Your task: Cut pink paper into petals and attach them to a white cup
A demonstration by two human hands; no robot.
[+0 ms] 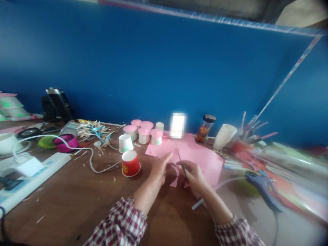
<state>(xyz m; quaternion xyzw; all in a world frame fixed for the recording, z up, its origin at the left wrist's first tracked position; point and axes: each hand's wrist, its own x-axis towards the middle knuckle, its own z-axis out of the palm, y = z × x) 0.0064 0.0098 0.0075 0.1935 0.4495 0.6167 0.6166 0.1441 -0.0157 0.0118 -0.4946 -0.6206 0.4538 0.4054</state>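
My left hand (159, 168) rests on the edge of a pink paper sheet (197, 155) lying on the brown table (77, 201), fingers together and thumb stretched toward the sheet. My right hand (193, 174) is closed round a thin dark pencil-like tool (181, 161), its tip pointing up and away over the pink paper. Both sleeves are red-and-white checked. An upturned red paper cup (130, 163) stands just left of my left hand.
White cups (125, 142) and pink-topped cups (145, 131) stand behind. A glass jar (205, 128), a tilted white cup (224, 136), a blue glue gun (263, 188), a white power strip (33, 172) with cable, a pink bowl (65, 141) and wood scraps lie around.
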